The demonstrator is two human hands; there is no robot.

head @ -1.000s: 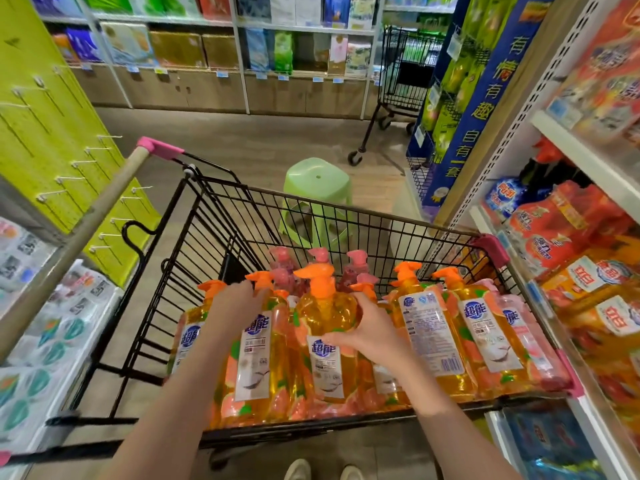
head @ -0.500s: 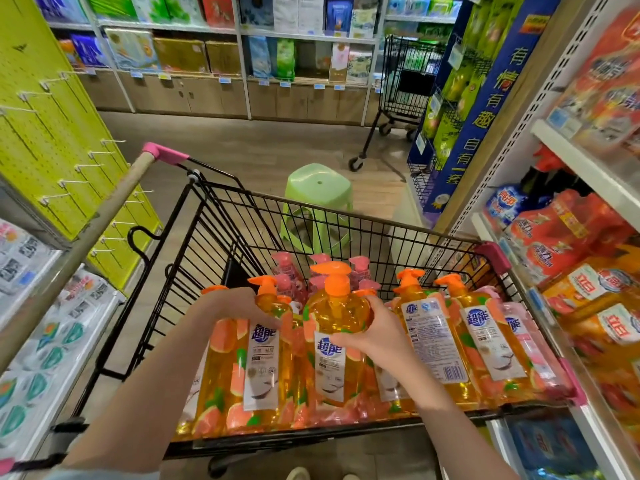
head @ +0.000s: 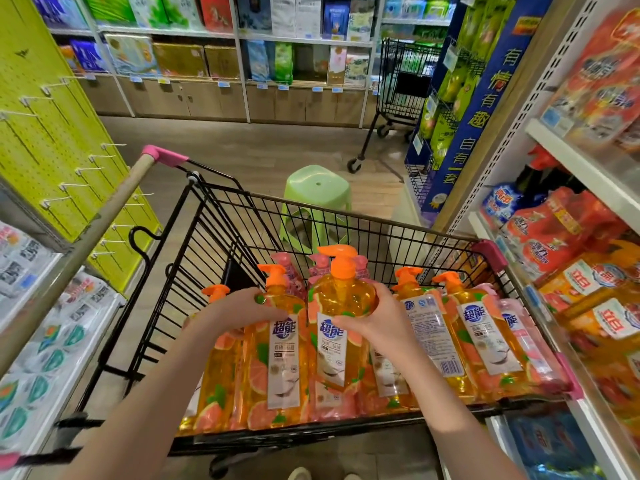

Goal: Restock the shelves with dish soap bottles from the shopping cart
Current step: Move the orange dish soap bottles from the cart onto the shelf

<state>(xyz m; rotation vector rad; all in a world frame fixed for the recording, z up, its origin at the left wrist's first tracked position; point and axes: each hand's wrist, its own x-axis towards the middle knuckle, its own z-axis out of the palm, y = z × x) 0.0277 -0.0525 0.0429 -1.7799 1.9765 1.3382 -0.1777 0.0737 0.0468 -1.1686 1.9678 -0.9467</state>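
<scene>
A black wire shopping cart holds several orange dish soap bottles with orange pump tops, and pink bottles behind them. My left hand grips the shoulder of one orange bottle on the left. My right hand grips a second orange bottle, which stands raised above its neighbours. More orange bottles lean at the cart's right side. The shelves on my right carry red and orange packs.
A green plastic stool stands just beyond the cart. A second black cart is parked farther back on the right. A yellow pegboard with bare hooks lines the left, above packaged goods. The cart's handle angles across the left.
Both hands have lifted their bottles upward out of the row; the bottle in my right hand now stands clearly higher than the rest.
</scene>
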